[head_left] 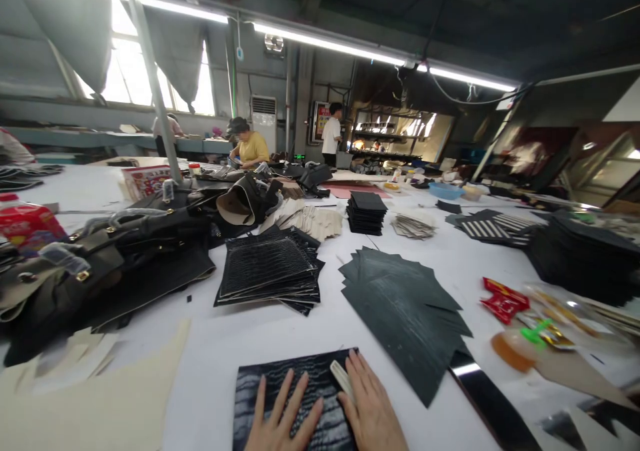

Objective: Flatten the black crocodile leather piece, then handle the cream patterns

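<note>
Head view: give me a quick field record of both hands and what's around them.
left hand: flat, fingers spread, on black embossed panel
right hand: on the panel's right edge, pressing a pale flat tool
surface: white table
beyond: stack of black embossed panels
right: fanned dark sheets
left: dark handbags

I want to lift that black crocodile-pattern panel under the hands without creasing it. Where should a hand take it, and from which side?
Probably by its far left corner, coming from the left. The panel lies flat on the white table; the left hand presses its middle and the right hand, with a pale tool, covers its right edge. The left side shows bare table beside it.
</note>
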Motion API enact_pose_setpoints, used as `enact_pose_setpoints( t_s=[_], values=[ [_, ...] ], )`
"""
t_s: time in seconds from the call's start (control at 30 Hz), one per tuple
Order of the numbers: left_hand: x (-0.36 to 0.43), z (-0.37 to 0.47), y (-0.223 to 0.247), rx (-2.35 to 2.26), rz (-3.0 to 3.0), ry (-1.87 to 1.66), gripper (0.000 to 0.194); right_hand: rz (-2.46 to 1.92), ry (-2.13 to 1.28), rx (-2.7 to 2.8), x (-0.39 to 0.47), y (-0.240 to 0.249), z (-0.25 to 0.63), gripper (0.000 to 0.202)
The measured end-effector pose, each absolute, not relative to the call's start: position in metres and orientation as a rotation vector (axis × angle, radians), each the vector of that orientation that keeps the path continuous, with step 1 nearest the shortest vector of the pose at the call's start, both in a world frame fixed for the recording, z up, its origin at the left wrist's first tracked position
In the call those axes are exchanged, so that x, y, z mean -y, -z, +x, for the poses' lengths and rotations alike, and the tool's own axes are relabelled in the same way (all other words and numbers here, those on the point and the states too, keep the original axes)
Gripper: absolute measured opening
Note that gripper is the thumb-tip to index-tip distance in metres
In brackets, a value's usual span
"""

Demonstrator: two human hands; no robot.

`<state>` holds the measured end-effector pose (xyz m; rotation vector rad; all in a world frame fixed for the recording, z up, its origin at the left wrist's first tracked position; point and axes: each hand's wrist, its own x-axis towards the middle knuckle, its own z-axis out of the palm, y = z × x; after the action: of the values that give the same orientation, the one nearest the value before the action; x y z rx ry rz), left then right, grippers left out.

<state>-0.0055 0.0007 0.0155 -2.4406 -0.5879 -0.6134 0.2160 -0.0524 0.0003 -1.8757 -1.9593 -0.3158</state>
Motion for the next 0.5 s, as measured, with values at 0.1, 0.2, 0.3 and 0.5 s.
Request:
enact_pose_setpoints(
  t_s=[0.1, 0.2, 0.3, 0.5],
  values=[
    [0.009, 0.001, -0.002, 0.835, -2.473, 0.557, 0.047, -2.053, 0.048, 1.746, 0.058, -0.041, 0.225, 0.041],
    [0.015, 0.014, 0.008, 1.182, -2.565, 0.452, 0.049, -2.150, -0.182, 1.442, 0.067, -0.074, 0.240, 0.043],
    [0.008, 0.032, -0.007, 1.064, -2.903, 0.310, 0.048, -2.027, -0.535, 1.221, 0.079, -0.081, 0.252, 0.046],
    [-0.012, 0.083, -0.040, 0.555, -3.213, 0.321, 0.064, -1.904, -0.791, 1.074, 0.094, -0.047, 0.258, 0.050]
  ],
)
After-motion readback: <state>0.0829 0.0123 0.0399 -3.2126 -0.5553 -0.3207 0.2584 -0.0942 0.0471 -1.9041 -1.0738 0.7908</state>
